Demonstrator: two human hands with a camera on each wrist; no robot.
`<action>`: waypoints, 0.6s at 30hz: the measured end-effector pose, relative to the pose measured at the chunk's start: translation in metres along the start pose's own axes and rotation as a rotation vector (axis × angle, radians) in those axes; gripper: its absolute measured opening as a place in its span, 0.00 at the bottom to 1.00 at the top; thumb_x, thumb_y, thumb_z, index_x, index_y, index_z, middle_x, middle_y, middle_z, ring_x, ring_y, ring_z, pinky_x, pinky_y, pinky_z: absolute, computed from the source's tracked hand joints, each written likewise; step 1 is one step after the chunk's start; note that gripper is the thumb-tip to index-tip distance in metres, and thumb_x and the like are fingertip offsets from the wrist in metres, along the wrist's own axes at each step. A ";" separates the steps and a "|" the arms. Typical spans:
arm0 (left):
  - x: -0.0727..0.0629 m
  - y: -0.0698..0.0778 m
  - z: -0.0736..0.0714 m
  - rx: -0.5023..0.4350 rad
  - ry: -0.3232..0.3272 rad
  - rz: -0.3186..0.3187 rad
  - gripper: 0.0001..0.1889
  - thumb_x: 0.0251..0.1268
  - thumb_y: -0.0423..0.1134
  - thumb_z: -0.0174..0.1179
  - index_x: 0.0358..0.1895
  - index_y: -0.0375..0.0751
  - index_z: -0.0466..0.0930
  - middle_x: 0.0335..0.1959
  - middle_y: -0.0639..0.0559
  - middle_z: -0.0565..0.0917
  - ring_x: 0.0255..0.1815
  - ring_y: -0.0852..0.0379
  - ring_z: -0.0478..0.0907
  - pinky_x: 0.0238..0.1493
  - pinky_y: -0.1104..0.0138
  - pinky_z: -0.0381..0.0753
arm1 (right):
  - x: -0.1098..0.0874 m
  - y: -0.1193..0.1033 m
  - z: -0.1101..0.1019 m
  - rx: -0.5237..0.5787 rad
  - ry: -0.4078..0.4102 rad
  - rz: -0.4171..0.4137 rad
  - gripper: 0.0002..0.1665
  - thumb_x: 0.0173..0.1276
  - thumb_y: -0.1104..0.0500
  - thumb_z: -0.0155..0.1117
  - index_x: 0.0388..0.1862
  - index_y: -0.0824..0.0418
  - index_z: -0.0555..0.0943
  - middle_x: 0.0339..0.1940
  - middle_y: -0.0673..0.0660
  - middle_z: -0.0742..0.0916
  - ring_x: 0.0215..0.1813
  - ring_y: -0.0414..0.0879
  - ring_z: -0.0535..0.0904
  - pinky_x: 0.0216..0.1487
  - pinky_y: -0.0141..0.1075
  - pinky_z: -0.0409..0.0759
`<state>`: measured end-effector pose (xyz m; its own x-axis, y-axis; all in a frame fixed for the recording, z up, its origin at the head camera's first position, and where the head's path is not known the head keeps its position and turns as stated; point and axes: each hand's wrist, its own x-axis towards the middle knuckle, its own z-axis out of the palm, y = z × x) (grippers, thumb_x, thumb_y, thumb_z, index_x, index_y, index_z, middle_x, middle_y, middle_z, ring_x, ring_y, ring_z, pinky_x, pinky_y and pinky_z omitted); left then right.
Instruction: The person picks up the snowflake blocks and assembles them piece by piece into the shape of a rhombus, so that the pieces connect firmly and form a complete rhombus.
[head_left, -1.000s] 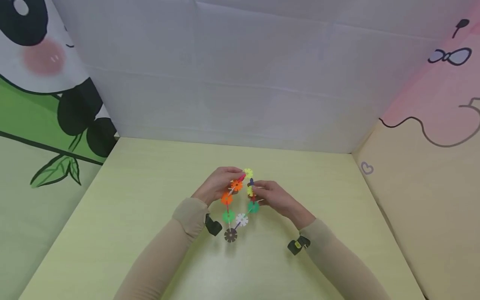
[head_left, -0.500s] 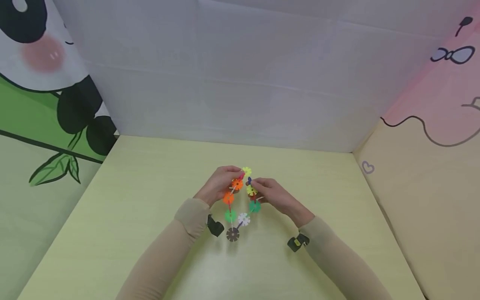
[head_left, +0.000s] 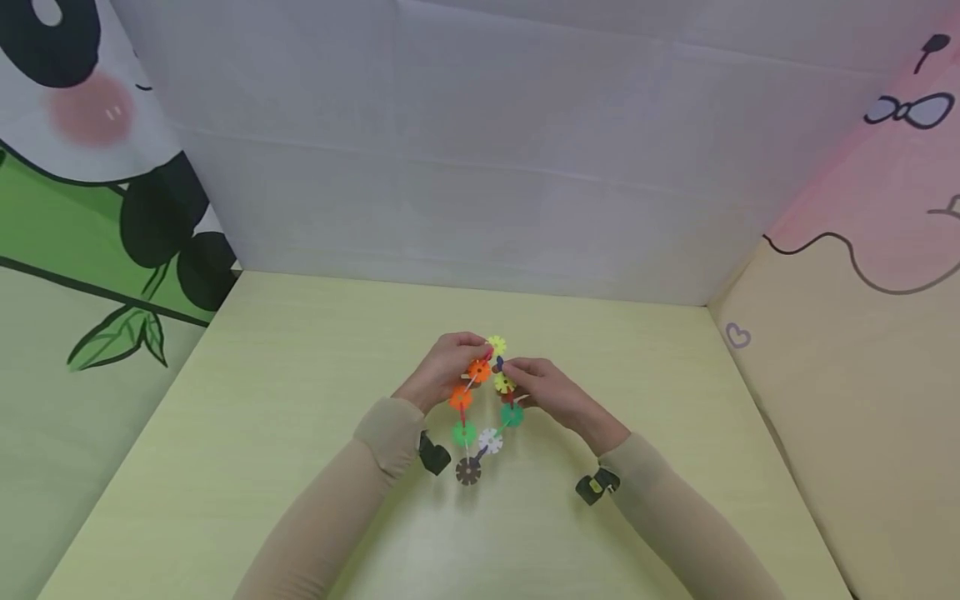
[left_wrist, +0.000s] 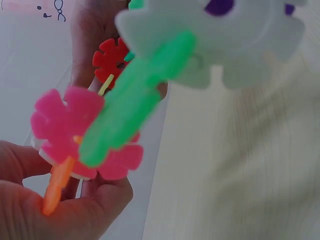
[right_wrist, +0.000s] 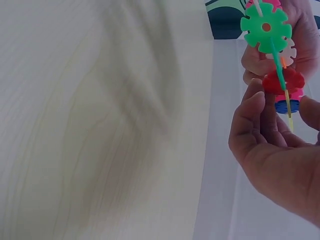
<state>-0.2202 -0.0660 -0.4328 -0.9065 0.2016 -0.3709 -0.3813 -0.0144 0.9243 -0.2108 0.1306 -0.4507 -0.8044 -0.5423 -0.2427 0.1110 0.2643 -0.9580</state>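
Note:
A chain of plastic snowflake discs hangs in a loop between both hands above the table. My left hand (head_left: 442, 373) grips its left end, by a pink disc (left_wrist: 75, 120) and a yellow disc (head_left: 497, 344). My right hand (head_left: 555, 393) pinches the right end near a blue disc (head_left: 499, 364) and another yellow disc (head_left: 506, 382); a red disc (right_wrist: 282, 82) sits by those fingertips. Orange discs (head_left: 461, 397), a green disc (head_left: 463, 432), a brown disc (head_left: 468, 472), a white disc (head_left: 491, 441) and a teal disc (head_left: 512, 415) form the lower loop. Fingers partly hide both ends.
The pale wooden table (head_left: 315, 350) spreads around the hands. A white wall sheet (head_left: 480, 167) stands behind it, with printed panels on the left and right. Dark camera mounts (head_left: 597, 486) sit at both wrists.
My right fingers have shifted up to the blue disc, and the yellow disc beside it shows more of its face. The loop sits slightly further right in view. Both hands keep their hold.

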 end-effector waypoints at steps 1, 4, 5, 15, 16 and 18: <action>0.000 0.000 0.000 0.000 0.000 0.000 0.14 0.70 0.38 0.57 0.52 0.34 0.75 0.47 0.39 0.76 0.33 0.53 0.72 0.31 0.63 0.77 | -0.001 0.000 0.000 0.000 0.000 -0.004 0.29 0.76 0.46 0.48 0.59 0.70 0.74 0.38 0.62 0.82 0.40 0.54 0.79 0.42 0.41 0.76; 0.000 -0.001 0.001 0.002 -0.009 0.001 0.14 0.70 0.38 0.57 0.52 0.33 0.75 0.50 0.36 0.76 0.32 0.53 0.72 0.30 0.63 0.76 | -0.002 -0.002 0.000 0.000 0.001 -0.012 0.28 0.76 0.46 0.48 0.59 0.68 0.75 0.40 0.66 0.82 0.41 0.57 0.78 0.42 0.41 0.76; 0.000 -0.001 0.001 0.000 -0.011 -0.001 0.14 0.70 0.38 0.57 0.52 0.33 0.75 0.50 0.35 0.75 0.32 0.53 0.71 0.30 0.63 0.76 | -0.002 -0.003 0.000 0.000 0.001 -0.013 0.28 0.76 0.46 0.48 0.59 0.67 0.75 0.41 0.67 0.82 0.42 0.58 0.78 0.42 0.41 0.77; 0.000 -0.002 0.002 -0.004 -0.020 -0.007 0.17 0.69 0.39 0.58 0.58 0.40 0.75 0.52 0.38 0.77 0.37 0.50 0.74 0.44 0.51 0.76 | -0.001 -0.003 -0.001 -0.016 0.012 -0.022 0.25 0.77 0.49 0.48 0.54 0.69 0.76 0.40 0.63 0.82 0.40 0.53 0.78 0.41 0.41 0.78; 0.000 -0.002 0.001 -0.003 -0.021 -0.006 0.17 0.69 0.40 0.57 0.59 0.41 0.75 0.53 0.38 0.77 0.37 0.49 0.74 0.46 0.50 0.76 | -0.001 -0.003 -0.001 -0.021 0.016 -0.027 0.24 0.77 0.49 0.49 0.53 0.69 0.77 0.39 0.62 0.82 0.39 0.52 0.78 0.41 0.41 0.78; 0.000 -0.002 0.002 -0.004 -0.019 -0.004 0.17 0.70 0.42 0.57 0.59 0.42 0.76 0.53 0.40 0.77 0.38 0.49 0.74 0.46 0.50 0.76 | -0.001 -0.002 -0.001 -0.037 0.024 -0.036 0.23 0.77 0.50 0.49 0.52 0.68 0.78 0.38 0.60 0.82 0.40 0.51 0.77 0.41 0.42 0.78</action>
<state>-0.2188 -0.0645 -0.4349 -0.9013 0.2202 -0.3730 -0.3859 -0.0170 0.9224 -0.2113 0.1313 -0.4481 -0.8210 -0.5331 -0.2044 0.0605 0.2748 -0.9596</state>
